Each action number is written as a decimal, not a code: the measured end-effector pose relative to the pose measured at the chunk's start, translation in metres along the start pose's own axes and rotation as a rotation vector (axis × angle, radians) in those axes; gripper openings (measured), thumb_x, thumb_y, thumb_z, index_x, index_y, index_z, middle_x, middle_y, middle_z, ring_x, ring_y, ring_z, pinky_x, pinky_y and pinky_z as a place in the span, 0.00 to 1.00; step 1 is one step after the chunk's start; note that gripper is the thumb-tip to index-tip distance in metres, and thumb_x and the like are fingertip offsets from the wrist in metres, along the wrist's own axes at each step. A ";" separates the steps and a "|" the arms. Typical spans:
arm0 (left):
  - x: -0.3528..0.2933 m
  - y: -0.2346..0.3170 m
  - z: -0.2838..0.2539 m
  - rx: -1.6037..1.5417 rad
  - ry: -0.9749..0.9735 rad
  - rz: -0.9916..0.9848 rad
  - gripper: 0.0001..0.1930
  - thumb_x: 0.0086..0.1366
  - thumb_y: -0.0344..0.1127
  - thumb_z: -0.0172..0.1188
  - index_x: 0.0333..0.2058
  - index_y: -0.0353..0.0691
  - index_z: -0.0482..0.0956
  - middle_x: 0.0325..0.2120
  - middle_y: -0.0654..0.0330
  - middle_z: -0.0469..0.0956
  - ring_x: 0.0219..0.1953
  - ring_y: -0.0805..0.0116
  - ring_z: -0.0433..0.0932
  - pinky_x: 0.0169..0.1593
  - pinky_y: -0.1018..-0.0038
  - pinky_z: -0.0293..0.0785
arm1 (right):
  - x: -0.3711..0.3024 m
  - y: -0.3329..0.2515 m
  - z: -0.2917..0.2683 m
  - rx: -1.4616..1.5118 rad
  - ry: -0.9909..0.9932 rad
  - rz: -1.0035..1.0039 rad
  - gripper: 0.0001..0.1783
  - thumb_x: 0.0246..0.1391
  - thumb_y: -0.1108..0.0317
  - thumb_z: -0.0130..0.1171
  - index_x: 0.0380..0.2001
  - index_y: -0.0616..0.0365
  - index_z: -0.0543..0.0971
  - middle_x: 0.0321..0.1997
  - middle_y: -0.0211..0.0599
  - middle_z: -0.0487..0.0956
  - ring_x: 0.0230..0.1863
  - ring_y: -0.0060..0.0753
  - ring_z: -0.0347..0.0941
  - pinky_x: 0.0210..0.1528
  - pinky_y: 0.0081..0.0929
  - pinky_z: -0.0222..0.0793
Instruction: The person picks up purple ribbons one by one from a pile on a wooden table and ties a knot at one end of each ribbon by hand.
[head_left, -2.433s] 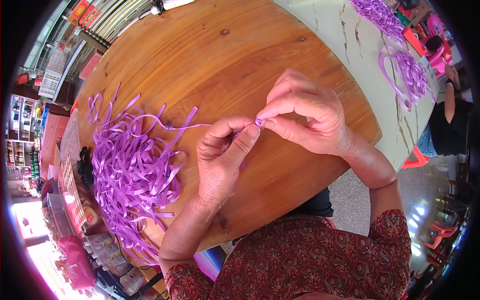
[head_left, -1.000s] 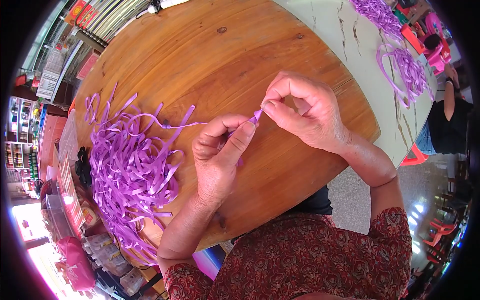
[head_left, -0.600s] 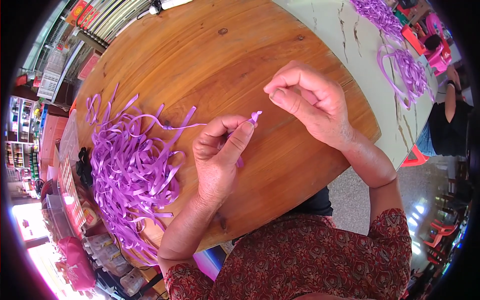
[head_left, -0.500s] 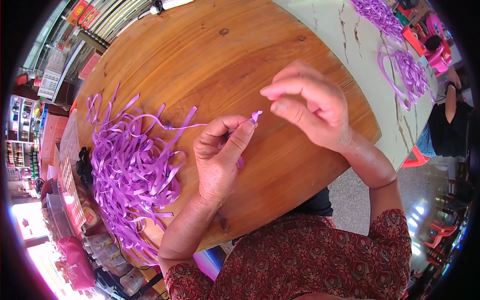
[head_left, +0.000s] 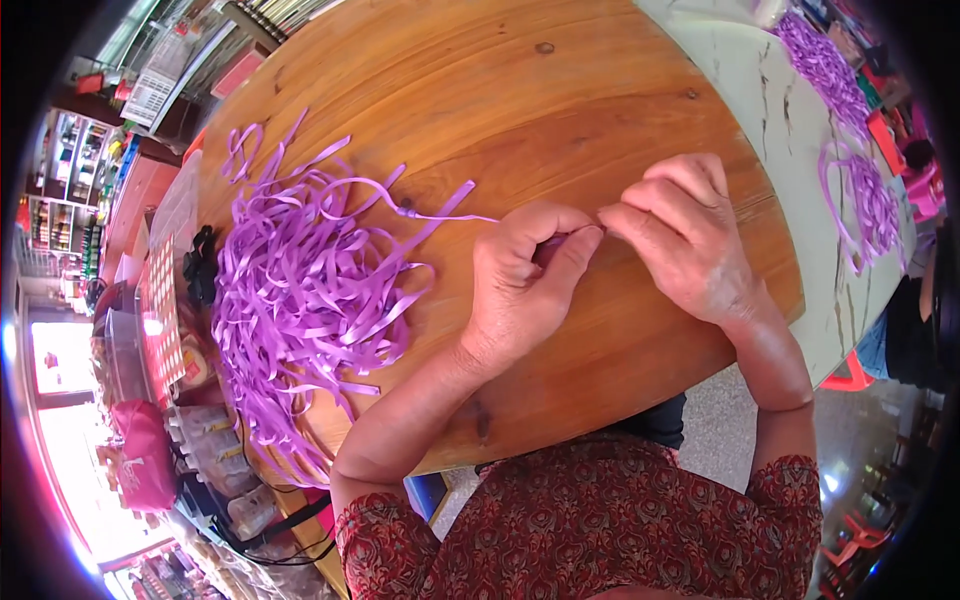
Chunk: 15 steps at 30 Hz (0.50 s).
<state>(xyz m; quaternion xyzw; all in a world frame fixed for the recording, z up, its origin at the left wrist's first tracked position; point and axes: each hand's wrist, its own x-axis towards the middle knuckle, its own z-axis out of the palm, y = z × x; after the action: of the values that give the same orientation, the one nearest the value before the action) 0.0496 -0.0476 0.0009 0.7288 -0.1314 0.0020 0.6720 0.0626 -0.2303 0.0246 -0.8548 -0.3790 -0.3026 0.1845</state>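
Note:
My left hand (head_left: 520, 300) is closed in a pinch on a purple ribbon (head_left: 450, 216). A thin strand of it runs from the fingers leftward, through a small knot, to a tangled heap of purple ribbon (head_left: 310, 300). My right hand (head_left: 690, 245) is closed too, thumb and fingertips pressed together right at the tips of the left thumb and forefinger. Whatever the right fingers pinch is hidden; the ribbon's end does not show. Both hands are above the wooden table (head_left: 600, 365).
A pale marble-patterned table (head_left: 735, 70) adjoins on the right, bearing more purple ribbon (head_left: 865, 205). Beyond it sits another person (head_left: 910, 325). Along the left edge stand a pink bag (head_left: 145, 455), clear plastic packs (head_left: 215, 450) and a black object (head_left: 200, 265).
My right hand has come down to the left fingertips and its fingers have closed. The ribbon end that stuck out of my left pinch is now hidden. The whole view has shifted.

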 end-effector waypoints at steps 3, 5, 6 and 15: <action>0.002 0.003 -0.002 0.007 0.052 -0.006 0.03 0.57 0.22 0.59 0.25 0.34 0.76 0.18 0.66 0.71 0.21 0.82 0.67 0.25 0.83 0.64 | 0.002 0.004 0.000 -0.029 -0.005 0.024 0.11 0.31 0.71 0.65 0.26 0.56 0.79 0.28 0.27 0.72 0.34 0.32 0.67 0.38 0.30 0.59; 0.002 -0.002 -0.003 0.030 0.057 0.074 0.02 0.58 0.22 0.60 0.27 0.34 0.77 0.19 0.69 0.71 0.19 0.84 0.65 0.23 0.84 0.61 | 0.002 0.003 0.000 -0.022 0.006 0.017 0.11 0.31 0.71 0.65 0.26 0.56 0.79 0.27 0.27 0.72 0.34 0.32 0.67 0.38 0.30 0.59; 0.001 -0.003 -0.004 0.054 0.056 0.152 0.01 0.59 0.23 0.60 0.29 0.34 0.78 0.19 0.71 0.71 0.18 0.87 0.63 0.20 0.86 0.58 | 0.002 0.002 0.000 -0.015 0.018 0.014 0.11 0.31 0.71 0.65 0.25 0.56 0.79 0.27 0.27 0.72 0.34 0.32 0.67 0.37 0.30 0.59; -0.001 0.007 -0.005 -0.125 0.110 0.052 0.03 0.59 0.21 0.58 0.27 0.35 0.78 0.18 0.71 0.70 0.19 0.85 0.63 0.23 0.84 0.59 | 0.001 0.008 0.003 0.024 0.108 -0.020 0.12 0.33 0.70 0.67 0.27 0.57 0.80 0.28 0.28 0.73 0.34 0.33 0.68 0.37 0.29 0.61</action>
<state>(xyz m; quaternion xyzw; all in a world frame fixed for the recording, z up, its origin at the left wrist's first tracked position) 0.0485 -0.0430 0.0076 0.6805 -0.1130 0.0512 0.7222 0.0703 -0.2341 0.0223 -0.8311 -0.3807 -0.3457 0.2118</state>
